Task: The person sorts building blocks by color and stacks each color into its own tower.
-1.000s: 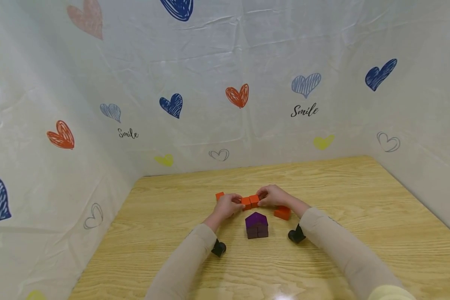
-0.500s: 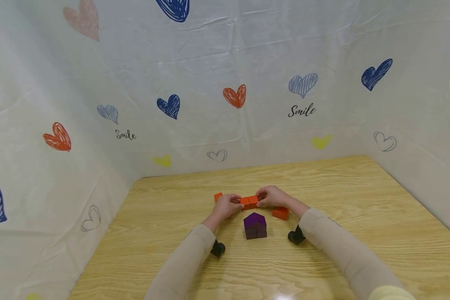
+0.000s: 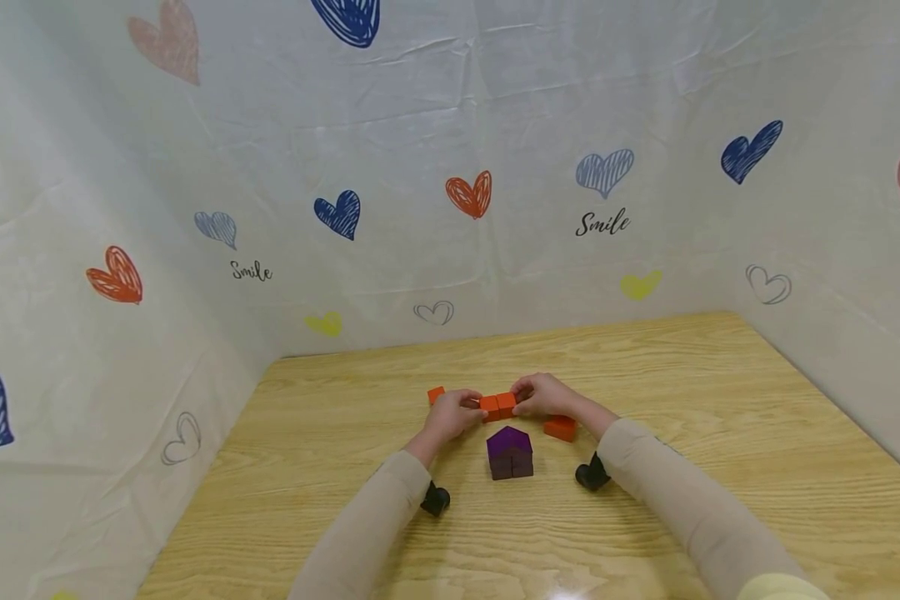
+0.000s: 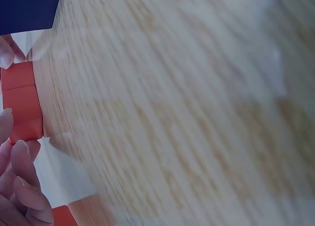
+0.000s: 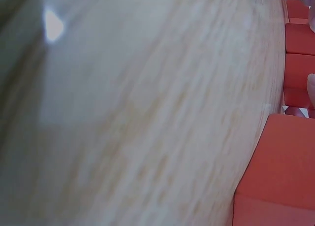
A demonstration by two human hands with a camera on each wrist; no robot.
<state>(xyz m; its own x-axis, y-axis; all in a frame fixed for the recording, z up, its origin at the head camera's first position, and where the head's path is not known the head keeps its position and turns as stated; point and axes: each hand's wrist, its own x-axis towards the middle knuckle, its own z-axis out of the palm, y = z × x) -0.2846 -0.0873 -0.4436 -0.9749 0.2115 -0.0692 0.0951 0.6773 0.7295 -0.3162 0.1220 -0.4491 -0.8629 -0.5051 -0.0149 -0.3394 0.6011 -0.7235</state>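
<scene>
Two orange cubes sit side by side and touching on the wooden counter, just behind the purple house-shaped block stack, which serves here as the landmark. The left hand pinches the left end of the orange pair, its fingers curled against the cube; the right hand does the same at the right end, so the two hands squeeze the pair between them. In the left wrist view the pair of cubes shows as one orange strip with fingertips touching its near end and another fingertip at its far end, a dark blue-purple corner of the house just beyond.

To the right of the purple house and a little behind it lies a loose orange block, tucked under the right wrist (whether the wrist touches it cannot be told). This same block fills the lower corner of the right wrist view. Behind the house to the left, past the left hand, another small orange block lies on the counter. A white sheet printed with hearts and the word "Smile" rises behind the house.
</scene>
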